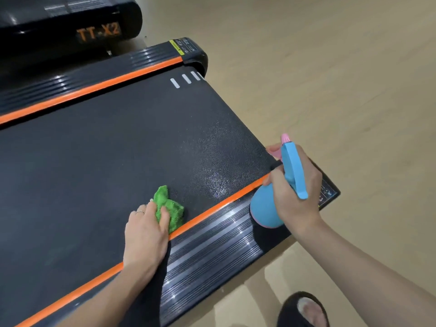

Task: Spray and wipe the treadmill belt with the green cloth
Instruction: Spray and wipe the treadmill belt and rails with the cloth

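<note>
The left hand (pixel 145 228) presses the bunched green cloth (pixel 168 208) flat on the treadmill belt (pixel 94 166), fingers curled over it, right beside the orange stripe (pixel 212 208). Next to the cloth, tiny wet drops shine on the belt, so some spraying looks done. The right hand (pixel 295 192) wraps tight round the blue spray bottle (pixel 271 206). The wet patch looks not wiped yet

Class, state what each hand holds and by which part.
Right hand: blue plastic spray bottle, gripped at its neck. Left hand: crumpled green cloth, near edge pressed under fingers.
</note>
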`<state>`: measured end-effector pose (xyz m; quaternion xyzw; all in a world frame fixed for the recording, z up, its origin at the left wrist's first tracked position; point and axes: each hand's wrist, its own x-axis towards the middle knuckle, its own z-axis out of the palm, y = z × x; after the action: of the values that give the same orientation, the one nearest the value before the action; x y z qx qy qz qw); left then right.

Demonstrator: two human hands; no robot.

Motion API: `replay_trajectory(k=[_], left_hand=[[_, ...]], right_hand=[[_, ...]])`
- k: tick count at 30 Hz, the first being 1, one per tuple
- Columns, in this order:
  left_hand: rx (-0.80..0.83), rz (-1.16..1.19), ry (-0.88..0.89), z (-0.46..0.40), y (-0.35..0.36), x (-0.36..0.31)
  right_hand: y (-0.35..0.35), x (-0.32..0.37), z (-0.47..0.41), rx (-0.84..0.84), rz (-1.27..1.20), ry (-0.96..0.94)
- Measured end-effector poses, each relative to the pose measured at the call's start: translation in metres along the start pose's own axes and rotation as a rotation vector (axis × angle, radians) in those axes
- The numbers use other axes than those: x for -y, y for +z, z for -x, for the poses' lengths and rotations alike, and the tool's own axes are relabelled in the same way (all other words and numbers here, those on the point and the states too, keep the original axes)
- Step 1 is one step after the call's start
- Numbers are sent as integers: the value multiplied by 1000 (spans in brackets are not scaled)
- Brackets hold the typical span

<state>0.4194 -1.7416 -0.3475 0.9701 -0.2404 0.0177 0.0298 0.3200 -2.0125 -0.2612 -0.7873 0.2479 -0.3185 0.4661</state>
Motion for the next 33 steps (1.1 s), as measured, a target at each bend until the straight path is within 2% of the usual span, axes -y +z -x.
replay_trajectory(k=[1, 4, 9, 12, 16, 20, 24, 26, 28, 30, 33], left_hand=[[-19, 44, 13, -4, 0, 1], [-3, 183, 201, -32, -2, -8], [-52, 76, 474, -105, 17, -83], [-84, 64, 518, -140, 32, -129], [-91, 99, 551, -170, 37, -153], [-41, 161, 638, -148, 26, -123], [56, 140, 803, -103, 9, -44], [41, 120, 806, -92, 5, -21], [-14, 122, 797, -96, 9, -32], [-72, 113, 795, -110, 21, -68], [-134, 126, 684, -151, 36, -140]], right_hand=[[1, -1, -4, 0, -18, 3], [9, -4, -24, -60, -64, 48], [30, -9, -52, -105, -41, 3], [30, -13, -52, -108, -6, -37], [28, -16, -49, -115, -18, -49], [24, -9, -46, -91, -84, -1], [10, -5, -33, -46, -130, 55], [4, -5, -24, -30, -122, 60], [2, -6, -19, -50, -106, 61], [3, -6, -19, -81, -83, 42], [6, -9, -19, -106, -57, 25]])
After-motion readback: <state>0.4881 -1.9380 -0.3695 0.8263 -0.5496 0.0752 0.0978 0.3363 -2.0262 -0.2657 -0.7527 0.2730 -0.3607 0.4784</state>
